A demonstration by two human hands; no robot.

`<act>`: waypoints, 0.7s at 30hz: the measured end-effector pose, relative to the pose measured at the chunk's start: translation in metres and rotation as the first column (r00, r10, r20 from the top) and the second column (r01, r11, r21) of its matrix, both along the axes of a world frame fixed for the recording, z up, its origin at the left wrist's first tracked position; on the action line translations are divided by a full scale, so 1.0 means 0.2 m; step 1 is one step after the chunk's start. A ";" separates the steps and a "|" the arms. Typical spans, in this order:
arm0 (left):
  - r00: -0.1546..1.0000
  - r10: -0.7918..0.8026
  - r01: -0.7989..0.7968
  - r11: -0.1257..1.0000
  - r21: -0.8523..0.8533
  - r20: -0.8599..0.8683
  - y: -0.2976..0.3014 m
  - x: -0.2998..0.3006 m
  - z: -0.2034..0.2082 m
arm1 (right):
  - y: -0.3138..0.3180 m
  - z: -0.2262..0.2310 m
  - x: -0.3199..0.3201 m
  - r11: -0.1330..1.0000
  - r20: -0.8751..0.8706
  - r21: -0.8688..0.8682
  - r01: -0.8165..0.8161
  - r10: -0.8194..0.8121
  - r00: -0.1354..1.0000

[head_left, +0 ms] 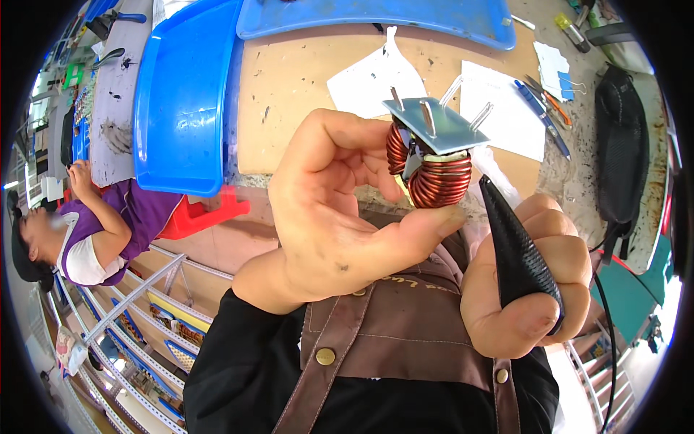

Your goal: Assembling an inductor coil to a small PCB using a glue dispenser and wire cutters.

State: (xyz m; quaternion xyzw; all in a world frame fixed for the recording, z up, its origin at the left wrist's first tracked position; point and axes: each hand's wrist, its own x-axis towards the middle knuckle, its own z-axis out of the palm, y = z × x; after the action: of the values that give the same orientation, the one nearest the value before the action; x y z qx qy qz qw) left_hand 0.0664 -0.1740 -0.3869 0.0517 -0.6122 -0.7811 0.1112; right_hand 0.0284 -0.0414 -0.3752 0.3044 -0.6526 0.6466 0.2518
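Note:
My left hand (307,224) is closed around a copper-wound choke coil (442,182), pinching it between thumb and fingers above my apron. On the coil's upper side sits a flat grey-green plate (452,132), tilted, with several metal wire leads standing up through it. Part of the winding is hidden behind the plate and my fingers. To the right, my right hand (567,249) grips a black, tapered tool (515,249) with a ribbed surface. Its narrow tip points up toward the coil's right side, apparently a little apart from it; its exact kind I cannot make out.
Blue trays (184,101) stand left and at the back of the cardboard-covered bench (282,87). White papers (499,108), pens (542,116) and a black case (622,145) lie right. A co-worker (101,231) sits left near a red stool (206,213) and metal racks (137,311).

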 end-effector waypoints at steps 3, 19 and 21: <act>0.999 -0.005 0.002 0.996 -0.092 -0.042 -0.01 0.00 0.01 | 0.00 -0.01 0.00 0.996 0.021 -0.091 -0.007 0.009 1.000; 0.933 0.125 -0.238 0.917 -0.320 -0.337 -0.01 -0.03 -0.06 | 0.02 -0.06 -0.01 0.906 0.214 -0.396 0.147 -0.065 0.975; 0.948 0.169 -0.240 0.935 -0.260 -0.268 0.02 -0.01 -0.05 | 0.02 -0.06 0.00 0.957 0.140 -0.229 0.177 -0.148 0.979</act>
State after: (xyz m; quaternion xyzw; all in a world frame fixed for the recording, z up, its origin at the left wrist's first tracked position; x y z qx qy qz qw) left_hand 0.0644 -0.1708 -0.3963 0.0034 -0.6928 -0.6676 0.2726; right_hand 0.0276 -0.0365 -0.3876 0.1771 -0.6066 0.7150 0.2991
